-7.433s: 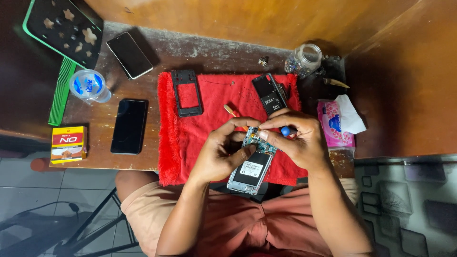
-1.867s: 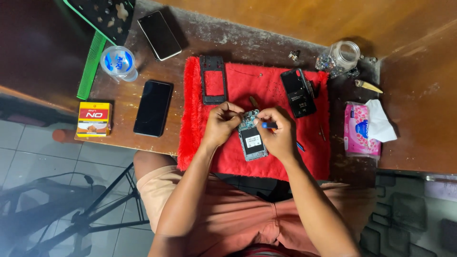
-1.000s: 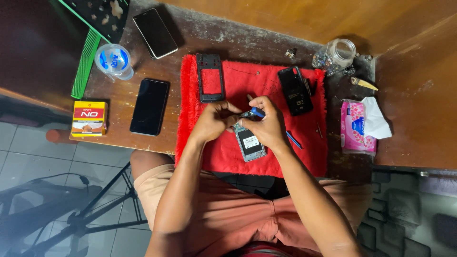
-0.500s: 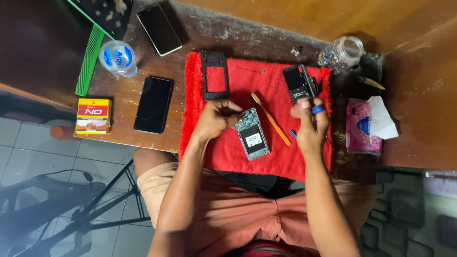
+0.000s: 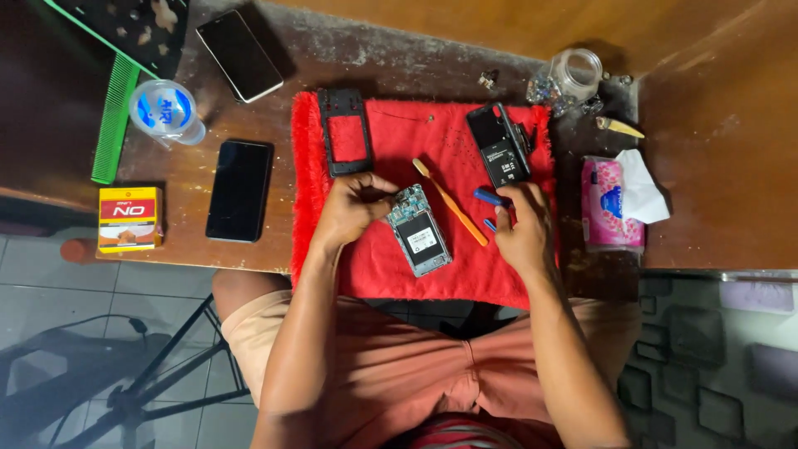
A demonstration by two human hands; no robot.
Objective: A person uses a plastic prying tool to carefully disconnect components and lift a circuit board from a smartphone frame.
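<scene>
An opened phone (image 5: 420, 237) with its circuit board showing lies on a red cloth (image 5: 374, 266). My left hand (image 5: 353, 208) grips its top left corner. An orange toothbrush (image 5: 453, 204) lies slantwise just right of the phone. My right hand (image 5: 522, 229) is further right, its fingertips pinching the end of a small blue-handled tool (image 5: 490, 198). A second blue piece (image 5: 489, 224) shows by its thumb. A black phone frame (image 5: 345, 133) and a black phone body (image 5: 499, 148) rest at the cloth's far edge.
On the wooden table (image 5: 399, 58) left of the cloth are a black phone (image 5: 239, 189), another phone (image 5: 239, 54), a plastic cup (image 5: 166, 110), a green comb (image 5: 112, 120) and a yellow-red box (image 5: 129, 218). A glass jar (image 5: 573, 75) and a pink tissue pack (image 5: 611, 204) stand right.
Both hands were working on the phone with the toothbrush. The toothbrush now lies on the cloth, and my right hand has come back from the black phone body toward me.
</scene>
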